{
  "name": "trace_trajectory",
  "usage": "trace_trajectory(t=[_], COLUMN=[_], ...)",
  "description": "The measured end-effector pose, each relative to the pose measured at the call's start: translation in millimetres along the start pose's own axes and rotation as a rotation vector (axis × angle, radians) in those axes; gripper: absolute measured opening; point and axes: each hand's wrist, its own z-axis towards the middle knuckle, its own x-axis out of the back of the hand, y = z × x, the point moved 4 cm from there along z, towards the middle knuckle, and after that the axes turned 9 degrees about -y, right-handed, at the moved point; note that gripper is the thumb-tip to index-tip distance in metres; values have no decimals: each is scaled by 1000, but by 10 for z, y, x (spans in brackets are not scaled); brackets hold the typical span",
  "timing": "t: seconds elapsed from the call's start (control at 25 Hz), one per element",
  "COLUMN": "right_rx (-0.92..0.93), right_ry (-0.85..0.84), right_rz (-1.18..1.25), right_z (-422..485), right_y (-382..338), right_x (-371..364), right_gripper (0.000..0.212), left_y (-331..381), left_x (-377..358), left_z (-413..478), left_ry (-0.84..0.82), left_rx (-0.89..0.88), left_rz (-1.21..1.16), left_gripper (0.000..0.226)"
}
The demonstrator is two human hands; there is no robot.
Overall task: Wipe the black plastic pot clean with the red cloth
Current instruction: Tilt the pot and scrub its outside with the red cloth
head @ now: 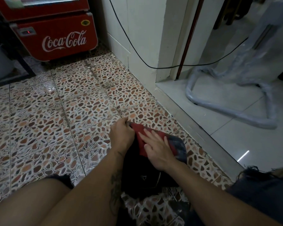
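Cloth pressed on the pot, over the tiled floor [55, 111].
Left hand [122, 135] pinches the cloth [141, 137] corner; right hand [157, 148] lies flat, fingers spread (grip open), on the pot [178, 148], its orientation unclear.

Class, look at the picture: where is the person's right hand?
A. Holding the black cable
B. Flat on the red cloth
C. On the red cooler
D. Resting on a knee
B: the right hand lies with fingers spread on the red cloth, which covers the black plastic pot, while the left hand grips the cloth's edge.

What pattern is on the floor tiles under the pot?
Brown, orange and tan pebble mosaic with white lines on the tiles, head view.
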Motion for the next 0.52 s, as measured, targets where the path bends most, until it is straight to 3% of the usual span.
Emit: trace_trajectory(t=[0.16,0.4,0.52], right_rx=[-28,-505,-320], right_ry=[49,-29,-76], right_rz=[-156,-98,-96], right_z=[-227,278,527], right_y=[224,441,42], right_x=[-83,350,191], right_gripper=[64,61,64], left_y=[-43,-165,-195], left_x=[-7,-53,-41], left_z=[-17,-41,-31], left_ry=[-17,-1,71], left_rx=[31,73,77], left_rz=[-63,-225,-211], left_gripper=[33,37,35])
